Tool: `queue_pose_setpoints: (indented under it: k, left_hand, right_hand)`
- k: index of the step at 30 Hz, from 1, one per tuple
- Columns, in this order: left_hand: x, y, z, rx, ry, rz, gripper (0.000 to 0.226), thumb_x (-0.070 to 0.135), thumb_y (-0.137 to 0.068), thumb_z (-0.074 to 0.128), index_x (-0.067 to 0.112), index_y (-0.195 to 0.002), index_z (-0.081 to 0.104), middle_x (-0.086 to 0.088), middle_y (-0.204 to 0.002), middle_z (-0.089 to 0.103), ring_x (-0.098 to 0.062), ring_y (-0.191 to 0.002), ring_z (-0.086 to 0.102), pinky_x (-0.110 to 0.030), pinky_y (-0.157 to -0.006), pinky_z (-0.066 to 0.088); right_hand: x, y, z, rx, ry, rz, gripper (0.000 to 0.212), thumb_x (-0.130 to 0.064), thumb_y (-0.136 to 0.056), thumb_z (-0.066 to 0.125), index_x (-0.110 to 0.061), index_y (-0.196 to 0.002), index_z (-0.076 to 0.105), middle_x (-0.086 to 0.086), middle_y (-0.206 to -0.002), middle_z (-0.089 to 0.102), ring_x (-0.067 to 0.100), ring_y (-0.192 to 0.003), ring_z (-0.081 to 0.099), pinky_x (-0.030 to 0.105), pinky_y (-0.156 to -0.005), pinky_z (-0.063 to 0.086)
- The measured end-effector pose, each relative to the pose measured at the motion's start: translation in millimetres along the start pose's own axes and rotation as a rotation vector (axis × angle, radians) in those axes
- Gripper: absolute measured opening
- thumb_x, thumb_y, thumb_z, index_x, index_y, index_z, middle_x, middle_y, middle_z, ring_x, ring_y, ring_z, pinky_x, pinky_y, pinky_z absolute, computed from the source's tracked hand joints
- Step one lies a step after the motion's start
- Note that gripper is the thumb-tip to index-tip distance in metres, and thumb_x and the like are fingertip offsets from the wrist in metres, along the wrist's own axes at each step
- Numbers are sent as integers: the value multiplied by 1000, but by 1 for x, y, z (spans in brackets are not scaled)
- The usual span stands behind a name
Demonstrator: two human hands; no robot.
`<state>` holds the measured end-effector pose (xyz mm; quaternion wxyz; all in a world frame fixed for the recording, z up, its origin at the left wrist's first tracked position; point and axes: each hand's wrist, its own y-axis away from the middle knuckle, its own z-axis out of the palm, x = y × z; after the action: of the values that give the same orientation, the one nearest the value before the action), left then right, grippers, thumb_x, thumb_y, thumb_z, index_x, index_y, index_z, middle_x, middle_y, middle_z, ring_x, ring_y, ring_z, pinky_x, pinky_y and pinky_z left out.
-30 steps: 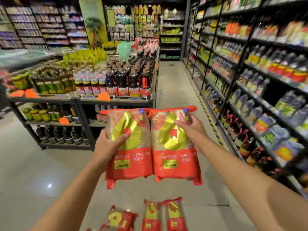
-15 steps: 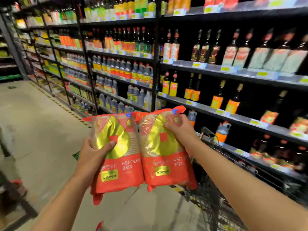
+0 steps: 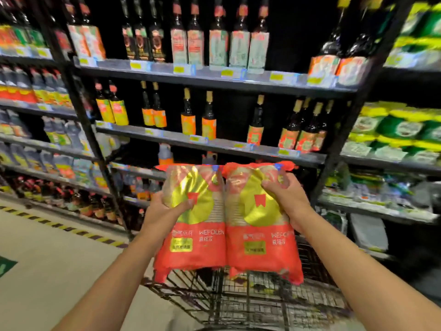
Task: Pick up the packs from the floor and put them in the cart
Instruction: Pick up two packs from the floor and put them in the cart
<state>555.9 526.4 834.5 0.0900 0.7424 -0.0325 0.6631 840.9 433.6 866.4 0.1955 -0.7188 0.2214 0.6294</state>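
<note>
Packs are held in the air, one in each hand, side by side and touching along their inner edges. The left pack (image 3: 191, 225) is gripped by the left hand (image 3: 164, 211), whose fingers curl around the pack's outer left edge while the thumb presses on the gold patch on its front. The right pack (image 3: 260, 235) is gripped by the right hand (image 3: 286, 199), whose fingers close over the upper right part of the pack, near its top corner. Both hands are closed firmly on their loads. Each pack is upright, with a clear upper section, a gold emblem, and an orange-red lower section that carries printed text and a yellow label. The top seams are crimped and orange-red.

The cart (image 3: 250, 304), a dark wire basket, stands directly below the packs. The lower edges of both packs hang over its near rim; the frame does not show whether they touch the wire. What lies inside the basket cannot be made out.

Behind the packs stands a dark shelf unit (image 3: 214, 80) stocked with rows of dark bottles (image 3: 210, 115) that carry orange and yellow labels. Green and yellow bags (image 3: 396, 127) fill the shelves at the right. The floor (image 3: 47, 254) at the left is pale, with a yellow-and-black striped line (image 3: 64, 229) along the shelf base.
</note>
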Motion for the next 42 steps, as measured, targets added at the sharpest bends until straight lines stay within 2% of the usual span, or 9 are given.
queue_pose_setpoints:
  k: [9,14,18,22,26,29,31,37,42]
  left_hand:
    - [-65,-53,151,-124,-14,-184,64,47,-56,92,27,-108,62,-5,-103,76,-26,-92,75,-48,-82,60]
    - [-142,-92,211,-193,-35,-287,50,27,-73,89,22,-112,57,-4,-103,73,-22,-88,74,-34,-67,56]
    - [-208,-129,252,-216,-87,-341,76,42,-56,92,18,-119,59,-7,-110,75,-23,-95,74,-39,-78,60]
    - [-285,-146,286,-212,-162,-398,65,35,-64,93,22,-118,59,0,-108,73,-16,-95,71,-31,-80,58]
    - [-356,-154,308,-216,-212,-450,74,37,-64,94,21,-127,58,3,-110,73,-13,-100,70,-21,-78,55]
    - [-405,-155,321,-202,-276,-533,87,53,-53,95,29,-129,59,1,-114,74,-21,-106,71,-39,-90,58]
    - [-441,-156,328,-197,-336,-554,82,55,-55,93,28,-125,61,1,-111,75,-21,-104,71,-43,-94,56]
    - [-489,-149,360,-210,-342,-644,51,19,-80,84,22,-121,54,3,-96,68,-12,-83,62,-3,-64,47]
    - [-518,-147,367,-232,-312,-724,25,10,-81,82,23,-95,67,2,-82,80,-26,-87,74,-44,-88,59]
  right_hand:
    - [100,-88,-105,32,13,199,79,-52,-59,88,-28,-126,54,-3,-136,59,21,-117,62,50,-99,52]
    - [182,-118,-127,114,63,303,53,-18,-85,75,-27,-131,49,1,-134,57,21,-117,59,40,-101,50]
    - [258,-148,-137,143,11,362,47,-16,-81,79,-23,-122,56,10,-123,62,19,-92,65,26,-74,56]
    - [361,-162,-147,190,1,420,35,-22,-75,83,-22,-103,62,14,-97,60,21,-82,58,38,-76,51]
    - [449,-169,-149,159,39,500,23,-5,-82,75,-14,-102,66,15,-91,56,10,-70,59,18,-57,52]
    - [503,-177,-146,202,116,569,25,-37,-67,88,-47,-82,70,7,-81,51,23,-75,50,33,-66,48]
    - [545,-180,-151,172,177,602,49,-67,-48,86,-40,-85,68,4,-73,48,23,-71,47,44,-69,47]
    - [598,-188,-151,175,87,741,27,-6,-79,79,-16,-79,54,-5,-60,45,3,-52,44,25,-57,38]
    - [623,-180,-151,209,-30,724,34,10,-84,67,-21,-95,57,-8,-74,67,-1,-62,65,17,-64,55]
